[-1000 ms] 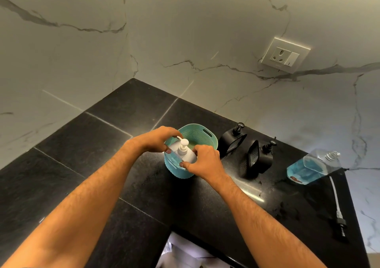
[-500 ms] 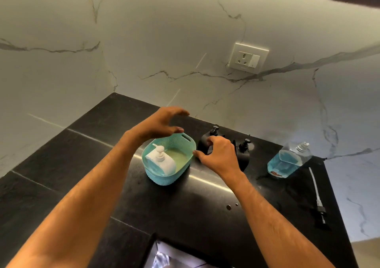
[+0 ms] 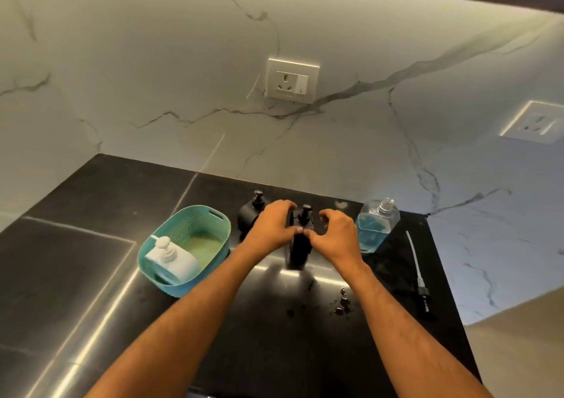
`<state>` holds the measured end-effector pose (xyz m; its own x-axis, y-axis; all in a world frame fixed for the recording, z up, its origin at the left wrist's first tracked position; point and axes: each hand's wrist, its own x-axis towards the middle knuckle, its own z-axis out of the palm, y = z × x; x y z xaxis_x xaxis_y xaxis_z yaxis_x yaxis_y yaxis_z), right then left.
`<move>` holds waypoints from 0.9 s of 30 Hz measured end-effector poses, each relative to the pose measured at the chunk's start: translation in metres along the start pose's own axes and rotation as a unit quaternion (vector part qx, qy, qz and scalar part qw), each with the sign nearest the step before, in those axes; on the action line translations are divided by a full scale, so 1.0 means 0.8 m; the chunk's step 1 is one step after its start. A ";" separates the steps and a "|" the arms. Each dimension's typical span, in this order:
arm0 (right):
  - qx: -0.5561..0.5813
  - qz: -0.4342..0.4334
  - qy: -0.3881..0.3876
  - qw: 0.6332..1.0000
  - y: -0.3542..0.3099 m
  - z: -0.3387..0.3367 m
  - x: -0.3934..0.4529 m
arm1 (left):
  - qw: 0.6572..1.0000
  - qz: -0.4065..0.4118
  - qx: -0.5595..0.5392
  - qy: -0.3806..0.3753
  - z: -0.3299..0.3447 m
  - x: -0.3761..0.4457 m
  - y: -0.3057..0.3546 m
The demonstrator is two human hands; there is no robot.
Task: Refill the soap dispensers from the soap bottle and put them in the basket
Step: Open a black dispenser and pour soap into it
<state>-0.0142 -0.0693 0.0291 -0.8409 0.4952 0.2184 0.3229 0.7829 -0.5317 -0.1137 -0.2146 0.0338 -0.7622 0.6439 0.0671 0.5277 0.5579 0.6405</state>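
From the head camera, both hands were wrapped around one black dispenser (image 3: pixel 298 246) standing on the dark counter (image 3: pixel 91 275). The left hand (image 3: pixel 270 226) held its left side and the right hand (image 3: pixel 334 234) held its right side, fingers curled, thumbs almost meeting in front. A second black dispenser (image 3: pixel 248 214) stood just behind the left hand. The white dispenser (image 3: pixel 171 260) lay in the teal basket (image 3: pixel 213 239). The soap bottle (image 3: pixel 374 225), cap off, stood just beside the right hand. Its pump (image 3: pixel 418 275) lay on the counter farther right.
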 end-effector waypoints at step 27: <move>0.135 -0.018 -0.080 0.987 0.084 0.051 0.053 | 0.983 -0.137 -0.119 0.009 0.075 0.023 -0.011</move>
<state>-0.0462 -0.0112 -0.0308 -0.9143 0.3864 0.1212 0.1818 0.6591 -0.7298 -0.1098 -0.1760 -0.0166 -0.8708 0.4767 -0.1205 0.2014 0.5693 0.7971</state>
